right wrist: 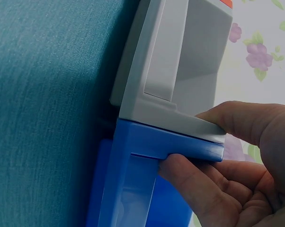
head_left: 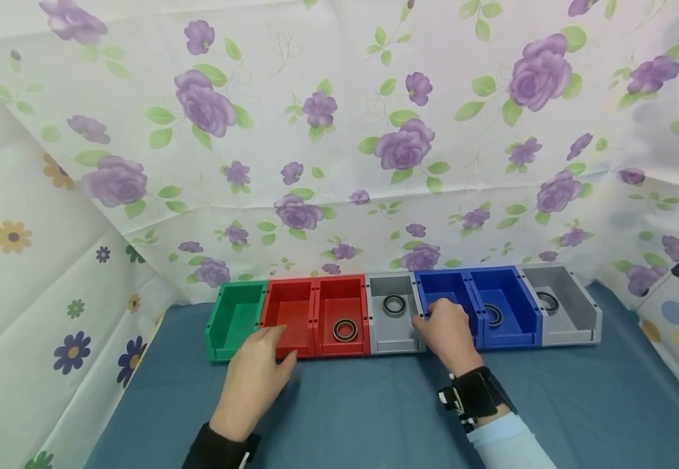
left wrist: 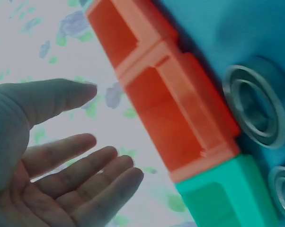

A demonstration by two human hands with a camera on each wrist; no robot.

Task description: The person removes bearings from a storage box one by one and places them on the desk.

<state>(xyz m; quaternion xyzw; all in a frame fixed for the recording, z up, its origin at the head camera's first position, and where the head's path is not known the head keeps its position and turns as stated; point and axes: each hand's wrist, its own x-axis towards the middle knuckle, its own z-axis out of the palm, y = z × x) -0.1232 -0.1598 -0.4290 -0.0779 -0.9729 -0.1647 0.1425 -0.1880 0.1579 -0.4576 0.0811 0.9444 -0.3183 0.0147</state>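
**While one hand rests, the other grips the bins**

While the left hand [head_left: 257, 378] lies with fingers apart and straight before the red bin [head_left: 289, 316], holding nothing, the right hand [head_left: 445, 332] pinches the wall where the grey bin [head_left: 392, 319] meets the blue bin [head_left: 451, 293]. All bins stand in one row on the teal cloth [head_left: 363, 404].

Green bin [head_left: 235, 319], red bins [head_left: 314, 314], grey, blue — teal cloth [head_left: 351, 410], purple-rose curtain [head_left: 339, 130].

No words, numbers or signs can be read anywhere, not on the coloured bins [head_left: 395, 312], nor on the flowered cloth [head_left: 339, 130] behind them.
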